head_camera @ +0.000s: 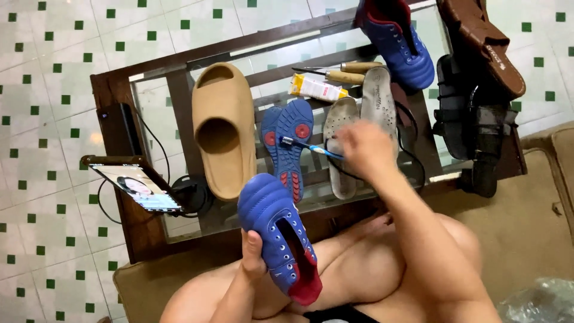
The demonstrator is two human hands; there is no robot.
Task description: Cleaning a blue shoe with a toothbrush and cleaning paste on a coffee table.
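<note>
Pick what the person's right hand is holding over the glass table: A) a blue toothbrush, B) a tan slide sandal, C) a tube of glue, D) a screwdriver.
A: the right hand grips a blue toothbrush above the blue sole, while the wooden-handled tools, tube and tan slide lie untouched on the table.

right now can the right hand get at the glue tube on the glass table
Probably yes. The right hand holds a toothbrush just short of the yellow-and-white glue tube, and only flat insoles lie between them. The left hand grips the blue shoe well clear of that path.
</note>
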